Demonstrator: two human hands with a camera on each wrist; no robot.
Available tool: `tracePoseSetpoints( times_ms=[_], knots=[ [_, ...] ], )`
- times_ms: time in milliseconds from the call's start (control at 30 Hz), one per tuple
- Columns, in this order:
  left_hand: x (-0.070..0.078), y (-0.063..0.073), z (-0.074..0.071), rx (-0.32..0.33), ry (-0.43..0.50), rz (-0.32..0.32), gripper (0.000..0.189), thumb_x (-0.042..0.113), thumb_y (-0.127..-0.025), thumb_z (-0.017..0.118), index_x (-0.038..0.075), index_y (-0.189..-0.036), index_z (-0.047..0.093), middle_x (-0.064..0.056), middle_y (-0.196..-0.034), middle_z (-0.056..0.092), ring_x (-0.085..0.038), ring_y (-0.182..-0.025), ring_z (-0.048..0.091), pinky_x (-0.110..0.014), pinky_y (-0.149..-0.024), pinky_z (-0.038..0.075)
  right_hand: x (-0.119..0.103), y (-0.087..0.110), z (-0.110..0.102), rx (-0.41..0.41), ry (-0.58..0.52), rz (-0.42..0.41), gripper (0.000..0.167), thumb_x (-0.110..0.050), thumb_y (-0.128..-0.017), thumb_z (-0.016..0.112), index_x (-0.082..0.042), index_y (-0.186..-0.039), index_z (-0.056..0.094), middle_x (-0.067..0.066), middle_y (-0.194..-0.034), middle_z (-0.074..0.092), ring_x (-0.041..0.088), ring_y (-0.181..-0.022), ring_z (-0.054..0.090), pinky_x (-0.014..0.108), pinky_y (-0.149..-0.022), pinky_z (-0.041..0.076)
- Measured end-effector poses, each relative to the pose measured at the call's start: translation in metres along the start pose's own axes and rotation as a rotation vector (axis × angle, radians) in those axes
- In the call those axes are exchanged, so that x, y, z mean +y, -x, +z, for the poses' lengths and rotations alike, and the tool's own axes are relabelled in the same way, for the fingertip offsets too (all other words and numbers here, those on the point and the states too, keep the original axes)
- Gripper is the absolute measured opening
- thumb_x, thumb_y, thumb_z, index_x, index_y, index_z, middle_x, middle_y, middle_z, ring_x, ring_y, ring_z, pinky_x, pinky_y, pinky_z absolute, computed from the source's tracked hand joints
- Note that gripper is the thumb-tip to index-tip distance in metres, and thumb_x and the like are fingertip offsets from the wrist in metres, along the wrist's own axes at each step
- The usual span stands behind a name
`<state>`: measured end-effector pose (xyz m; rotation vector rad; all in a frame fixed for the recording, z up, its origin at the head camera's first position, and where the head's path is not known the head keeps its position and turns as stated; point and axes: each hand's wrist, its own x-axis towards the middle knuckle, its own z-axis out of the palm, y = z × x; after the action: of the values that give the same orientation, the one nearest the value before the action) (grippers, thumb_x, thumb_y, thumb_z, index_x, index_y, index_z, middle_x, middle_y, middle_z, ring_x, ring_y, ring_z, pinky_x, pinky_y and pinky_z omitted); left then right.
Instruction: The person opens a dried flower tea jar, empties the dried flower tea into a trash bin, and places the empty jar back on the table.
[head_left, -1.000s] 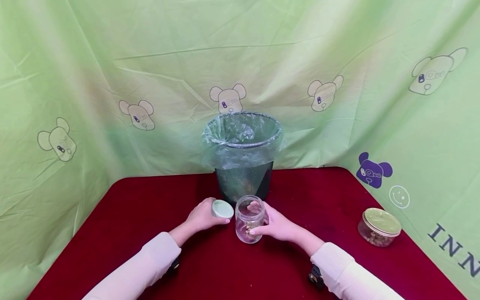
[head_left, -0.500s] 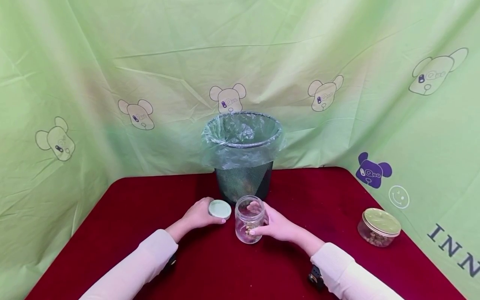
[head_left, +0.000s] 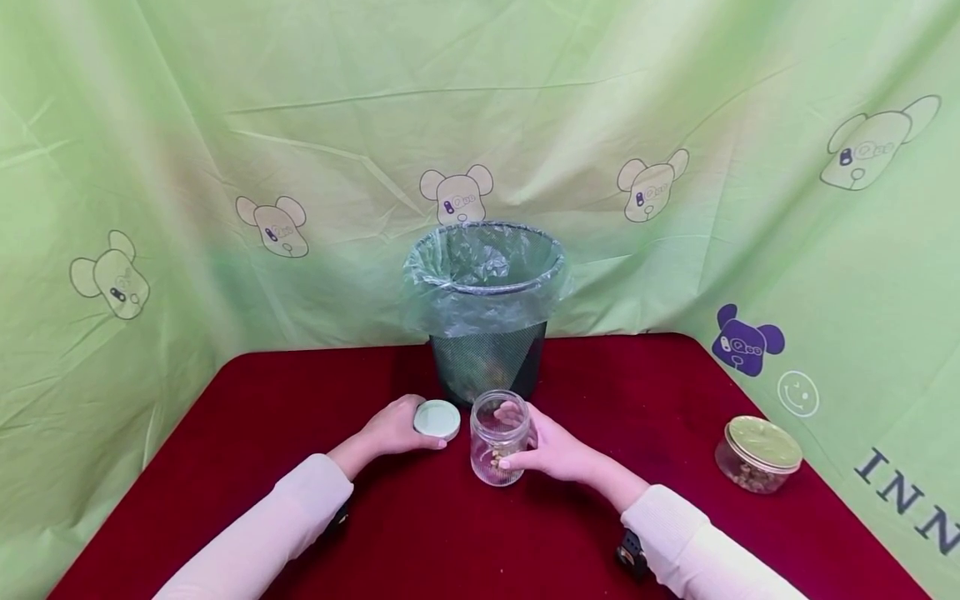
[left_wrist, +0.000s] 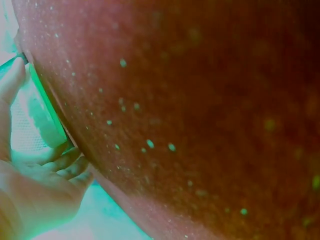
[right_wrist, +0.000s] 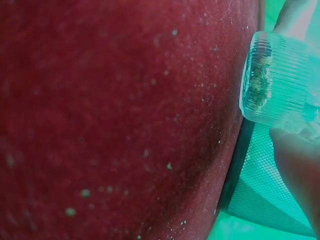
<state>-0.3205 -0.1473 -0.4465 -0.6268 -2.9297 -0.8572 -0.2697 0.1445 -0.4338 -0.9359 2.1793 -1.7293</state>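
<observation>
My left hand [head_left: 390, 427] holds a round pale green jar lid [head_left: 437, 418] between thumb and fingers, just left of a clear ribbed jar. The lid lies nearly flat, close over the red cloth, and its edge shows in the left wrist view beside my thumb [left_wrist: 12, 82]. The jar [head_left: 489, 454] stands upright and uncovered, with small brownish pieces low inside it. My right hand [head_left: 558, 450] grips it from the right, thumb in front and fingers behind. In the right wrist view the jar's ribbed wall [right_wrist: 287, 75] and the pieces [right_wrist: 260, 82] show at the right.
A mesh bin [head_left: 487, 362] with a clear plastic liner [head_left: 487, 310] stands right behind the jar. On the right of the red-covered table [head_left: 420, 542] sits a low round container [head_left: 759, 454] with a gold-green lid and brown pieces inside. Green printed curtains [head_left: 337, 100] enclose the back and sides.
My left hand has moved a little to the left with the lid, away from the jar, and the lid has tipped flatter. My right hand and the jar have stayed in place.
</observation>
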Motion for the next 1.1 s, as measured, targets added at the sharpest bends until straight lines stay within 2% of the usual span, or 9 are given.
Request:
tracePoseSetpoints(
  times_ms=[333,600,733,900,1100],
  knots=[
    [-0.005,0.002,0.001,-0.001,-0.044,0.093,0.068,0.039,-0.064,0.089,-0.003,-0.108,0.058,-0.006,-0.097,0.059,-0.021,-0.086,0.056,-0.039,-0.081,0.048,0.001,0.000,-0.001,-0.001,0.006,0.000,0.073,-0.005,-0.081,0.077,0.010,-0.137,0.033,0.026,-0.137,0.045,0.038,-0.130,0.041,0.020,-0.099,0.038],
    [-0.004,0.002,0.000,-0.018,-0.042,0.065,0.073,0.039,-0.063,0.089,-0.004,-0.113,0.057,-0.009,-0.102,0.060,-0.024,-0.091,0.057,-0.040,-0.084,0.048,0.001,0.000,-0.001,-0.004,0.001,0.003,0.074,-0.004,-0.081,0.077,0.011,-0.138,0.032,0.026,-0.138,0.044,0.038,-0.131,0.039,0.019,-0.100,0.036],
    [-0.003,0.002,-0.002,-0.022,-0.038,0.048,0.083,0.041,-0.064,0.089,-0.009,-0.121,0.054,-0.017,-0.114,0.059,-0.029,-0.104,0.057,-0.042,-0.092,0.046,0.001,0.000,-0.001,0.000,0.001,0.003,0.075,-0.004,-0.081,0.077,0.011,-0.138,0.031,0.026,-0.138,0.044,0.038,-0.132,0.039,0.019,-0.100,0.036],
    [-0.003,0.002,-0.006,-0.013,-0.031,0.030,0.094,0.044,-0.067,0.086,-0.012,-0.131,0.048,-0.024,-0.131,0.052,-0.034,-0.122,0.050,-0.045,-0.101,0.040,0.001,0.000,0.000,0.001,-0.001,-0.001,0.076,-0.004,-0.081,0.077,0.011,-0.139,0.031,0.026,-0.138,0.044,0.039,-0.132,0.038,0.019,-0.100,0.036],
    [0.002,0.004,-0.018,0.056,-0.015,0.038,0.091,0.044,-0.071,0.084,-0.009,-0.135,0.047,-0.023,-0.136,0.050,-0.034,-0.126,0.046,-0.046,-0.103,0.039,0.000,0.000,0.000,-0.006,-0.003,-0.008,0.074,-0.004,-0.081,0.076,0.010,-0.139,0.031,0.027,-0.138,0.044,0.039,-0.131,0.039,0.020,-0.100,0.037]
  ],
)
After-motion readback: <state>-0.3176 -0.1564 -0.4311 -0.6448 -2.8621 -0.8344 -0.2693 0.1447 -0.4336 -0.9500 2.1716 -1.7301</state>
